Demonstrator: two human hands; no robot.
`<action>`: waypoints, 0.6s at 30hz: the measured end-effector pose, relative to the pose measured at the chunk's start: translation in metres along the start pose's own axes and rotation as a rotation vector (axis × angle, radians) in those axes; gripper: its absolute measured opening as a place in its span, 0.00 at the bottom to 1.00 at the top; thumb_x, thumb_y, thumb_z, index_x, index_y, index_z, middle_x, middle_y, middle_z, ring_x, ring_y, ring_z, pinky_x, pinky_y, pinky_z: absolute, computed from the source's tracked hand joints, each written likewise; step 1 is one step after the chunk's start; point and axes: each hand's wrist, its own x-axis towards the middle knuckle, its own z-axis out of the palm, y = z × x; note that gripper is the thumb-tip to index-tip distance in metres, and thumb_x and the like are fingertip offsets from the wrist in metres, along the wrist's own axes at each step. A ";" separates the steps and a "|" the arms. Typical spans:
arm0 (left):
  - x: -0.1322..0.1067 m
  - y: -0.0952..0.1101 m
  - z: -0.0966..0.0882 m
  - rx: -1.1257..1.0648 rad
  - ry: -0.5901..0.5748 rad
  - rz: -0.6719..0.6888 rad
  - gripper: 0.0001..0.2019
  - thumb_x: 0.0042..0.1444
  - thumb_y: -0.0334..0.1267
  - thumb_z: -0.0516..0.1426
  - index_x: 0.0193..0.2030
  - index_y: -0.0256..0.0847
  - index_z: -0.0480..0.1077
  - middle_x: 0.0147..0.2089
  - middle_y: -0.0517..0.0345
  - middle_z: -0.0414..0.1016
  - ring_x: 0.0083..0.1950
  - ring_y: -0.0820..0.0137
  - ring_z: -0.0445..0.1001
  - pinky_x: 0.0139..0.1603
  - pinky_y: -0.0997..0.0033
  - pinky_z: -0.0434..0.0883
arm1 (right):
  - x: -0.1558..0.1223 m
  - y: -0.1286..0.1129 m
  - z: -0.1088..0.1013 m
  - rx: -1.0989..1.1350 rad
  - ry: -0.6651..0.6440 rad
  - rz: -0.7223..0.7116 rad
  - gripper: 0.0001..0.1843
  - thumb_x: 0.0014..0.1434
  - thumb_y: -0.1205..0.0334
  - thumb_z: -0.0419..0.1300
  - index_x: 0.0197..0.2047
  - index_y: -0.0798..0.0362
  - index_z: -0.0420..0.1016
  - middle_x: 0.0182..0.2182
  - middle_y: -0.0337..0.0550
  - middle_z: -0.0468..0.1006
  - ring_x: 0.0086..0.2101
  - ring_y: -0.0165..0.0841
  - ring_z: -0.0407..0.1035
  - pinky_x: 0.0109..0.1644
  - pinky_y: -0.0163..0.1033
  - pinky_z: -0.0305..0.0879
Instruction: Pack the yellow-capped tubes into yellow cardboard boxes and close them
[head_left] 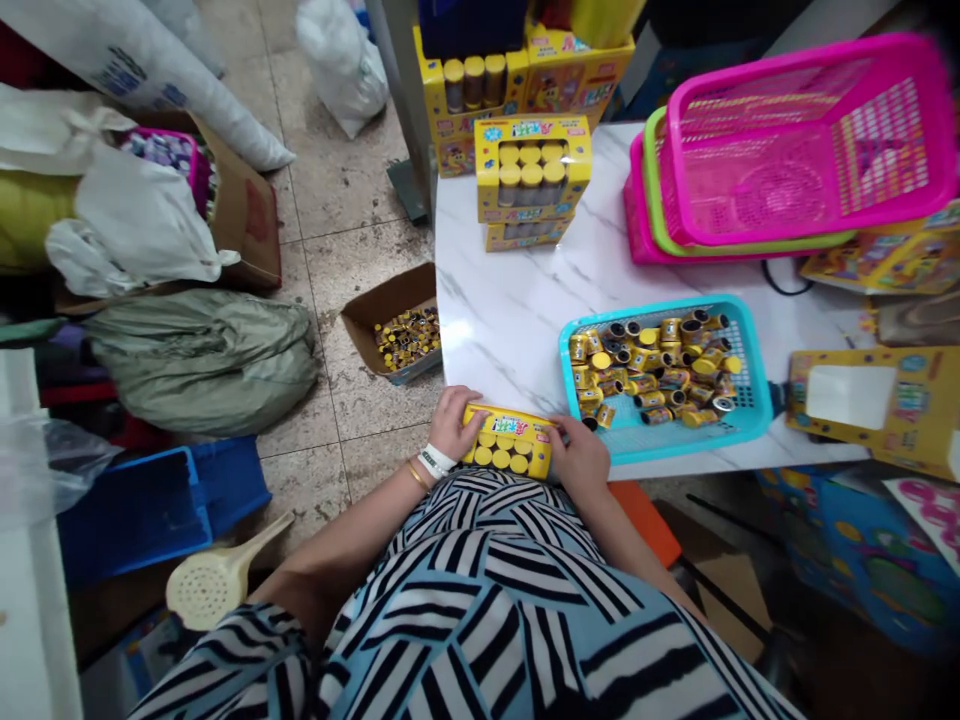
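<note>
Yellow display box [508, 442] | left hand [454, 422], right hand [579, 455] gripping its ends | teal basket [756, 400] beside

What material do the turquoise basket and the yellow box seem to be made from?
The turquoise basket looks like moulded plastic: glossy, with an even grid of holes. The yellow box seems to be printed cardboard, with flat folded panels; its coating is unclear.

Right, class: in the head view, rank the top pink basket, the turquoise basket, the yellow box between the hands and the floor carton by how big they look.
1. Top pink basket
2. Turquoise basket
3. Unsure: yellow box and floor carton look about alike, and the box is nearer the camera.
</note>
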 end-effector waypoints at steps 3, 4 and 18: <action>-0.005 -0.009 0.005 -0.129 -0.021 -0.206 0.11 0.59 0.43 0.58 0.43 0.40 0.74 0.43 0.51 0.74 0.45 0.66 0.72 0.47 0.63 0.71 | 0.005 0.001 0.003 -0.060 -0.057 0.007 0.13 0.62 0.53 0.54 0.38 0.50 0.77 0.30 0.41 0.79 0.30 0.33 0.69 0.31 0.35 0.58; -0.006 -0.012 0.008 -0.185 -0.019 -0.300 0.11 0.57 0.44 0.59 0.40 0.40 0.75 0.42 0.52 0.75 0.43 0.66 0.72 0.45 0.64 0.71 | 0.006 0.001 0.004 -0.072 -0.068 0.001 0.13 0.62 0.53 0.54 0.37 0.49 0.77 0.30 0.41 0.79 0.30 0.33 0.69 0.31 0.35 0.57; 0.018 0.005 0.009 -0.739 0.061 -0.733 0.19 0.35 0.56 0.63 0.22 0.40 0.71 0.23 0.60 0.72 0.29 0.64 0.72 0.34 0.63 0.71 | 0.003 -0.068 0.030 -0.315 -0.370 -0.398 0.65 0.27 0.61 0.72 0.70 0.44 0.54 0.65 0.55 0.60 0.61 0.65 0.55 0.63 0.67 0.50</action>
